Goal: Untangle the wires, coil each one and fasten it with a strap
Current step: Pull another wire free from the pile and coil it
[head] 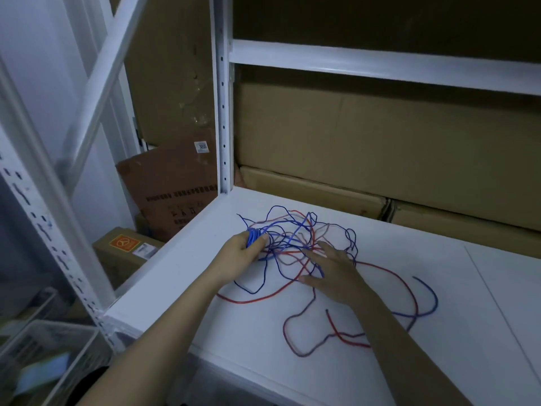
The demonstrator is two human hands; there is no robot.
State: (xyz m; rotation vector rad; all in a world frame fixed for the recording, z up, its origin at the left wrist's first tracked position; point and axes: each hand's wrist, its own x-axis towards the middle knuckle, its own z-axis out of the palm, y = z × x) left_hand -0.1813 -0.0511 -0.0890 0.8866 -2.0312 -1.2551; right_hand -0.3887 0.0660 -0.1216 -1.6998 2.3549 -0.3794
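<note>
Tangle: thin blue and red wires [295,241] heaped on white shelf [439,288]; light, limp, snag-prone
Left hand [240,253]: fingers curled round blue coil [254,236]; hold there
Right hand [333,271]: flat, fingers spread, pressing tangle

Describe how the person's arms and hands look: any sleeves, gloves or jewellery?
Both forearms are bare, with no sleeve in view. The left hand and the right hand wear no gloves, and no ring, watch or bracelet shows.

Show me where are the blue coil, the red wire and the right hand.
blue coil [252,237]: head view, on the bundled loops gripped by the left hand [240,252].
red wire [389,272]: head view, on its arc on the shelf.
right hand [330,269]: head view, on its back.
</note>
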